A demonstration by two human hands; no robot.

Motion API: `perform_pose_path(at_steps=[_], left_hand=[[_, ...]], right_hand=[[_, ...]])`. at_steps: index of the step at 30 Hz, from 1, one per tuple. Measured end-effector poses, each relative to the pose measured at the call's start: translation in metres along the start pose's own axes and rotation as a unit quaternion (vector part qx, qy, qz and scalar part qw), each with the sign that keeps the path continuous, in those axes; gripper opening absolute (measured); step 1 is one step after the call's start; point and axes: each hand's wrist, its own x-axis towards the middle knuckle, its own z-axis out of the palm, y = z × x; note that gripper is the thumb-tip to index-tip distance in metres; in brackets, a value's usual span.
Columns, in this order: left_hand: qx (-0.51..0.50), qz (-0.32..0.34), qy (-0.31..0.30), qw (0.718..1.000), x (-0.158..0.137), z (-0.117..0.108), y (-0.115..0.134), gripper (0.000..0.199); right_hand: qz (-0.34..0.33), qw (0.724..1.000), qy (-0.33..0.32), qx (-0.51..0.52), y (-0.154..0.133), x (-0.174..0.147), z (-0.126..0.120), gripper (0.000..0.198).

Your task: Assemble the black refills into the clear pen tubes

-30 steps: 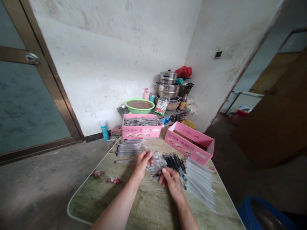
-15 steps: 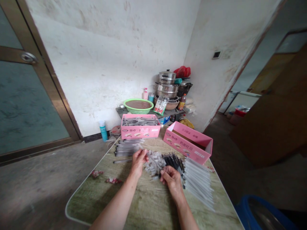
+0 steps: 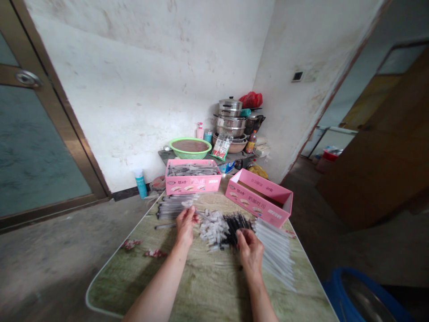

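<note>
Left hand (image 3: pixel 185 220): thumb and fingers pinch a pale slim tube (image 3: pixel 187 204), its ends showing past the fingertips. Right hand (image 3: pixel 248 246): fingers curled, thumb drawn in close to them, over the near side of the black pieces (image 3: pixel 235 223); cannot tell whether it grips one.

Progress, as judged from the piles: well along, much left. Beyond the left hand, the filled pink box (image 3: pixel 193 182) is heaped with slim pens. Nearer, just beyond and left of the same hand, lies a row of dark-tipped pens (image 3: pixel 174 207), apparently put together; a lone pen (image 3: pixel 164 226) lies just left of the knuckles. Loose stock remains: short whitish pieces (image 3: pixel 213 227) heaped between the hands, black pieces at the right fingertips, a fan of clear tubes (image 3: pixel 276 257) just right of the right hand. Beyond the right hand, the second pink box (image 3: pixel 259 197) stands askew, top uncovered; no pens visible inside from this angle.

Room: the table (image 3: pixel 211 286) offers its widest free stretch on the near side of both hands, between the forearms. Left of the left forearm, the rounded corner leaves space too. Right side tighter: tubes fan close to the table's edge, a blue tub (image 3: pixel 360 297) below it. Far side hemmed in by both boxes. Gap between hands is low clutter; a sideways sweep could scatter the small pieces.
</note>
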Motion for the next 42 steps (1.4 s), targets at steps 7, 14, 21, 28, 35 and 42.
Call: perform_pose_path(at_steps=[7, 14, 21, 28, 35, 42], left_hand=[[0.006, -0.004, -0.026, 1.000, 0.000, 0.000, -0.005, 0.045], [0.017, -0.003, -0.030, 0.999, -0.004, 0.003, -0.001, 0.046], [0.030, -0.002, -0.038, 0.999, -0.006, 0.005, -0.001, 0.044], [0.034, -0.008, -0.047, 0.998, -0.006, 0.005, -0.002, 0.044], [0.082, -0.018, -0.130, 0.988, -0.016, 0.010, -0.006, 0.041], [0.079, 0.002, -0.113, 0.990, -0.010, 0.006, -0.001, 0.044]], right_hand=[[0.011, 0.979, 0.032, -0.201, 0.013, 0.005, -0.012, 0.054], [0.001, 0.935, -0.051, -0.352, 0.000, 0.002, -0.007, 0.035], [-0.019, 0.933, -0.093, -0.346, -0.008, 0.002, -0.008, 0.027], [-0.036, 0.941, -0.090, -0.324, -0.001, 0.001, -0.006, 0.030], [-0.197, 0.964, -0.064, -0.168, -0.012, -0.008, 0.004, 0.034], [-0.241, 0.947, -0.111, -0.182, -0.016, -0.012, 0.016, 0.028]])
